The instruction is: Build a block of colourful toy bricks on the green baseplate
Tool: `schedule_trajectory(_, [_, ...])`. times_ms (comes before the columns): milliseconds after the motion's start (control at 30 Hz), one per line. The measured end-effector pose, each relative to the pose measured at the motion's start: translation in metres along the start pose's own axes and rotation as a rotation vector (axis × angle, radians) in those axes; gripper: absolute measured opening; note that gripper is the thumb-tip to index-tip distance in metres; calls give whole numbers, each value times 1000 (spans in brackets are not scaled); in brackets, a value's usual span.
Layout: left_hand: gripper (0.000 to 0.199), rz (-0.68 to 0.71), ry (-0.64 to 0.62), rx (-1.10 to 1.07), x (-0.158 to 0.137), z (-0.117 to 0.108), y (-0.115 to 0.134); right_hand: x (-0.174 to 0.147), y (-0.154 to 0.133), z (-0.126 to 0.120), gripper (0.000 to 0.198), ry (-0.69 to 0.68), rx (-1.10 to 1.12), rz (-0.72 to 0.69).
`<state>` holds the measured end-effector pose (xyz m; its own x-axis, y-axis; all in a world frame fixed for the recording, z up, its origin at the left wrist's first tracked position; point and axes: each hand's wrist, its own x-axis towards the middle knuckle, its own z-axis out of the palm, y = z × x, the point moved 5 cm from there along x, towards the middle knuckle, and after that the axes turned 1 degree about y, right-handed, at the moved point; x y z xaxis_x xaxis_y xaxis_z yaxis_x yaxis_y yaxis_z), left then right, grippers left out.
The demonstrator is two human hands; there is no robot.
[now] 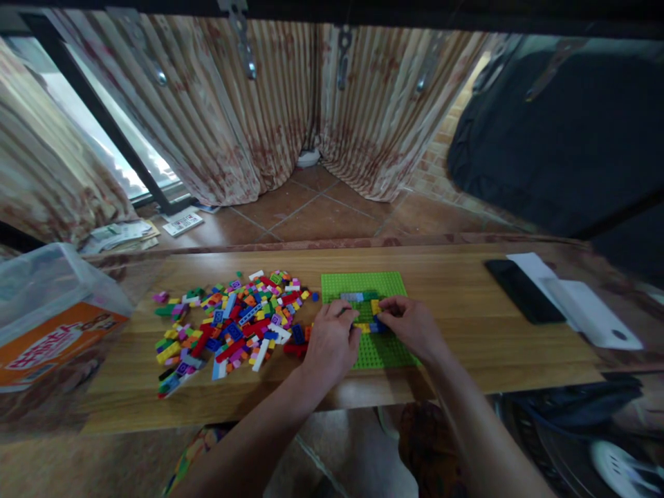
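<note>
A green baseplate point(386, 356) lies on the wooden table, with a rectangle of bricks built on it. Its far side has a light blue-grey brick point(351, 297) and a green brick point(370, 295). A yellow brick point(375, 306) sits on the right side, and another yellow brick point(365, 328) on the near side. My right hand point(409, 324) is closed at the right corner, thumb and fingers pinching a dark blue brick point(380, 325). Over the left side curls my left hand point(332, 335), fingers closed; they hide whatever they hold.
A large pile of mixed loose bricks point(233, 325) spreads left of the baseplate. Beyond it stands a clear plastic tub point(98, 287) with an orange label. A black phone point(523, 290) and a white card-like sheet point(596, 315) lie at the table's right end. Curtains point(233, 124) hang behind.
</note>
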<state>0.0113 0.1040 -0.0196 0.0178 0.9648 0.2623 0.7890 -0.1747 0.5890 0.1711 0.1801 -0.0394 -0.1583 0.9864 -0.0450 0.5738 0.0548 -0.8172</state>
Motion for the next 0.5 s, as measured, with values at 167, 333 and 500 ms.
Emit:
schedule_trajectory(167, [26,-5,6,-2,-1,1,-1,1,4,-1,17,-35,31,-4])
schedule_trajectory(333, [25,3,-2,10,0,2,-1,3,7,0,18,-49,82,15])
schedule_trajectory(500, [26,3,-13,0,0,2,-1,4,6,0,16,-13,18,49])
